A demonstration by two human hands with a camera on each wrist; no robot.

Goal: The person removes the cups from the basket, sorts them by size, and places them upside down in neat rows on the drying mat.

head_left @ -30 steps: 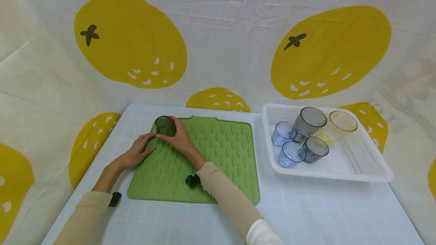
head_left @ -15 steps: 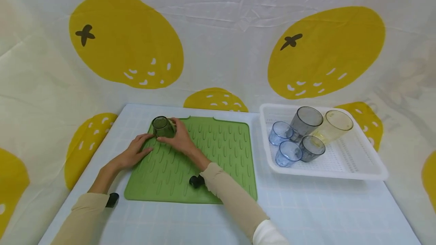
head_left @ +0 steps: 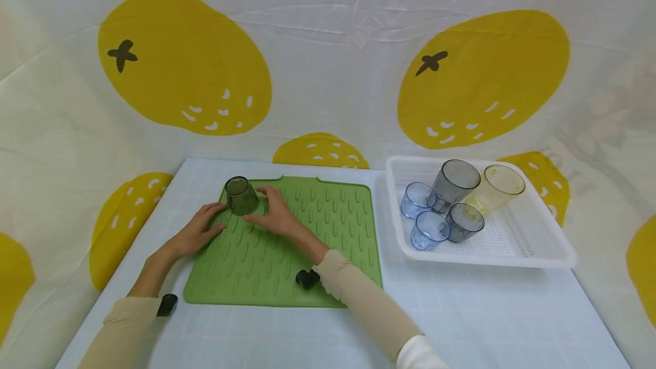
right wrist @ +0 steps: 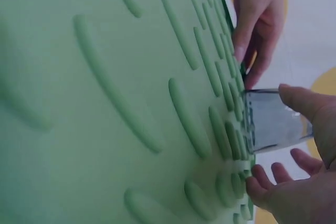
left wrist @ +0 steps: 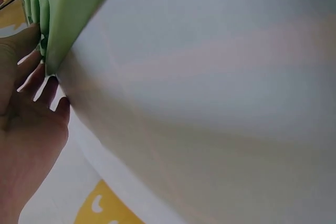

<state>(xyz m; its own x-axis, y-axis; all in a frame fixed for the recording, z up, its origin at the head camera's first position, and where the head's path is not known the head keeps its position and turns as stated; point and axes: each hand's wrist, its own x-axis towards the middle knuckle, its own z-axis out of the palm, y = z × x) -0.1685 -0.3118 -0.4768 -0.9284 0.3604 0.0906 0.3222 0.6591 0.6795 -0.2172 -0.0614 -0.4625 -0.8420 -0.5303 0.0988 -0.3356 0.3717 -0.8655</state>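
A dark grey glass [head_left: 242, 200] stands on the back left corner of the green ridged mat [head_left: 307, 255]. It looks wider at the bottom, as if mouth down. Just right of it, my right hand [head_left: 279, 215] has its thumb and fingers spread apart, with a gap to the glass in the head view. In the right wrist view the thumb overlaps the glass [right wrist: 270, 119]. My left hand [head_left: 197, 232] lies at the mat's left edge, near the glass; in the left wrist view its relaxed fingertips are right at the mat's rim [left wrist: 79, 19].
At the right a white perforated basket [head_left: 543, 244] holds two small blue glasses [head_left: 429, 231], two grey glasses [head_left: 458, 182] and a larger yellow one [head_left: 499, 189]. A curtain [head_left: 328, 73] printed with yellow fruit hangs behind the table.
My right hand has let go of the glass and drawn slightly away to the right. The glass remains on the mat's corner. The left hand stays at the edge; the head view has shifted a little.
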